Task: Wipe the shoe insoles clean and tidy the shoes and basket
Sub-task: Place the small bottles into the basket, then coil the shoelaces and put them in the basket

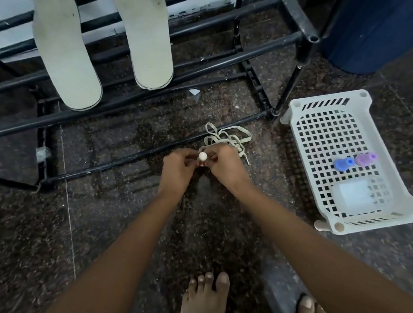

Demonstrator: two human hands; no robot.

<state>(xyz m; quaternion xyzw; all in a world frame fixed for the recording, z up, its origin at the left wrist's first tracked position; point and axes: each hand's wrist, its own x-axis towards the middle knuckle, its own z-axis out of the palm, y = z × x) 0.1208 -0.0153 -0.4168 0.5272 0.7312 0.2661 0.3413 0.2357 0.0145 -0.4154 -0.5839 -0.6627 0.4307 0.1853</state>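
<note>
Two pale insoles lean on the black shoe rack [218,55]: the left insole [65,56] and the right insole [147,38]. Low over the dark floor, my left hand [178,169] and my right hand [222,163] meet and together pinch a small object with a round white top [202,156]. A tangle of beige shoelaces [228,136] lies on the floor just beyond and partly under my right hand. The white perforated basket [304,134] stands to the right, apart from both hands.
Inside the basket lie a blue small bottle [343,164], a purple one [365,159] and a translucent white box [352,196]. A dark blue bin [372,22] stands at the back right. My bare feet [205,300] are at the bottom. A paper scrap [194,91] lies under the rack.
</note>
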